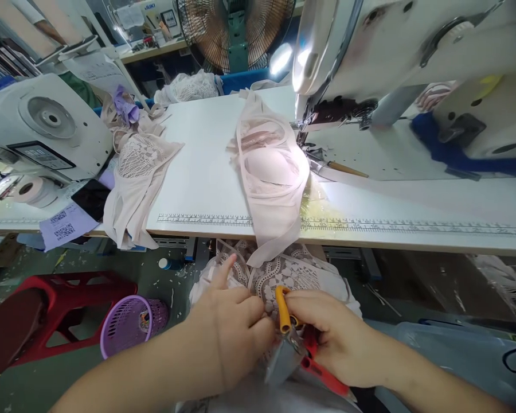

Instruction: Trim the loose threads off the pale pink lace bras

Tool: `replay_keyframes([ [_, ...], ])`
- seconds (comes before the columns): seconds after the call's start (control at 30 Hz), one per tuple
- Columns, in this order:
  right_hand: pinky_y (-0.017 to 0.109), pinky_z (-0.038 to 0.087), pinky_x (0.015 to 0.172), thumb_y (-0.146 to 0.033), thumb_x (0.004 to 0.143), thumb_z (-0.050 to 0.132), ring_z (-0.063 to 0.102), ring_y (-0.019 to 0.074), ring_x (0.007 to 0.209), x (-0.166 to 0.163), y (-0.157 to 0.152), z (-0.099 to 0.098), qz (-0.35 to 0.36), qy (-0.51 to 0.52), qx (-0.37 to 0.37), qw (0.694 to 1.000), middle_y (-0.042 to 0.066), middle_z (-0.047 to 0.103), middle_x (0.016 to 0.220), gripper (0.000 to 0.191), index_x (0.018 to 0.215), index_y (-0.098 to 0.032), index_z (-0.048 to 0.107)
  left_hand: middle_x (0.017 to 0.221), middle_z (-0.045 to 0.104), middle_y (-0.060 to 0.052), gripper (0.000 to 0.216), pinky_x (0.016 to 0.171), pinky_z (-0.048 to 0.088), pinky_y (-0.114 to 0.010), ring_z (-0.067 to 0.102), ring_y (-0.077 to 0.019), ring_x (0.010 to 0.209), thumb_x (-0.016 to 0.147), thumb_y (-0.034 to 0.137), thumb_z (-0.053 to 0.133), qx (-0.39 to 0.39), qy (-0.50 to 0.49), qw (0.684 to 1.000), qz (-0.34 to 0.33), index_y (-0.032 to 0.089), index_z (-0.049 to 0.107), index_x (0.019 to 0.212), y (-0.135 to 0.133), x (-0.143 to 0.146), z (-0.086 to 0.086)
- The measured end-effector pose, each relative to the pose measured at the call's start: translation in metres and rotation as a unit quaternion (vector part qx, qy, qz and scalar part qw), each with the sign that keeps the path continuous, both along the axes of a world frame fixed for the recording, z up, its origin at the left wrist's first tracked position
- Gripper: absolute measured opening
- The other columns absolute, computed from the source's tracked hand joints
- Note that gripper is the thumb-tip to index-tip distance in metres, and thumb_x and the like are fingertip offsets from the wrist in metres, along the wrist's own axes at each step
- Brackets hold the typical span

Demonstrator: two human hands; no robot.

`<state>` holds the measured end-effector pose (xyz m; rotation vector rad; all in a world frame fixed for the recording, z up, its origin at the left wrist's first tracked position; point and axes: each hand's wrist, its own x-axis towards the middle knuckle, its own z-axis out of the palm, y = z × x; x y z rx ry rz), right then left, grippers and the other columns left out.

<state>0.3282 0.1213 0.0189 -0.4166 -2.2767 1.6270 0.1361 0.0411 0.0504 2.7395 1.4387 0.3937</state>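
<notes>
My right hand [327, 332] grips thread snips [289, 338] with a yellow loop and a red handle, blades pointing down-left. Beside it, my left hand [234, 330] pinches pale lace fabric [284, 272] in my lap, index finger raised. The two hands touch at the snips. A pink padded bra [270, 172] lies on the white table [206, 166] under the sewing machine head [395, 51], its strap hanging over the table's front edge toward the lace.
A pile of pink lace garments [133, 178] drapes over the table's left edge. Another sewing machine [38, 123], tape roll [34, 190] and QR label [62, 225] sit left. A red stool [47, 312] and purple basket [131, 321] stand on the floor. A fan [234, 28] stands behind.
</notes>
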Motion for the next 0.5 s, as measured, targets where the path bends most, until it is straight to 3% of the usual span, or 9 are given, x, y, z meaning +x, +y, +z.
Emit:
replay_keyframes([
  [0.13, 0.026, 0.029, 0.051, -0.017, 0.08, 0.05, 0.034, 0.0145, 0.056, 0.005, 0.004, 0.0, -0.01, 0.003, 0.02, 1.0, -0.004, 0.038, 0.063, 0.027, 0.068, -0.025, 0.027, 0.065, 0.056, 0.002, 0.023, 0.108, 0.027, -0.073, 0.053, -0.0154, 0.06, 0.095, 0.02, 0.046, -0.071, 0.084, 0.993, 0.053, 0.018, 0.062, 0.078, -0.003, -0.018, 0.025],
  [0.23, 0.026, 0.031, 0.053, -0.014, 0.08, 0.05, 0.037, 0.0152, 0.058, 0.011, 0.008, -0.002, 0.002, -0.003, 0.037, 0.999, -0.003, 0.041, 0.065, 0.024, 0.069, -0.024, 0.031, 0.071, 0.057, 0.002, 0.021, 0.109, 0.029, -0.07, 0.058, -0.0164, 0.065, 0.094, 0.016, 0.046, -0.142, 0.059, 0.985, 0.075, 0.019, 0.064, 0.086, -0.009, -0.039, 0.034],
  [0.33, 0.027, 0.032, 0.052, -0.013, 0.08, 0.051, 0.039, 0.0156, 0.058, 0.016, 0.009, -0.002, 0.011, -0.009, 0.073, 0.997, -0.003, 0.043, 0.065, 0.024, 0.068, -0.024, 0.034, 0.077, 0.06, 0.0, 0.022, 0.109, 0.039, -0.054, 0.063, -0.016, 0.074, 0.094, 0.011, 0.045, -0.196, -0.049, 0.976, 0.081, 0.02, 0.065, 0.089, -0.014, -0.056, 0.037],
  [0.43, 0.028, 0.04, 0.052, -0.013, 0.083, 0.05, 0.05, 0.0172, 0.057, 0.021, 0.007, -0.005, 0.005, -0.005, 0.109, 0.994, -0.001, 0.052, 0.065, 0.018, 0.07, -0.024, 0.044, 0.085, 0.062, -0.004, 0.016, 0.085, 0.055, -0.03, 0.063, -0.0154, 0.078, 0.092, 0.012, 0.051, -0.228, -0.196, 0.949, 0.094, 0.018, 0.066, 0.088, -0.018, -0.064, 0.038],
  [0.5, 0.03, 0.046, 0.054, -0.015, 0.085, 0.052, 0.057, 0.0198, 0.059, 0.025, 0.004, -0.013, -0.008, 0.021, 0.122, 0.992, 0.001, 0.057, 0.067, 0.013, 0.077, -0.026, 0.054, 0.095, 0.066, -0.009, 0.012, 0.077, 0.056, -0.026, 0.066, -0.0165, 0.086, 0.089, 0.012, 0.056, -0.229, -0.292, 0.923, 0.105, 0.017, 0.066, 0.086, -0.02, -0.063, 0.039],
])
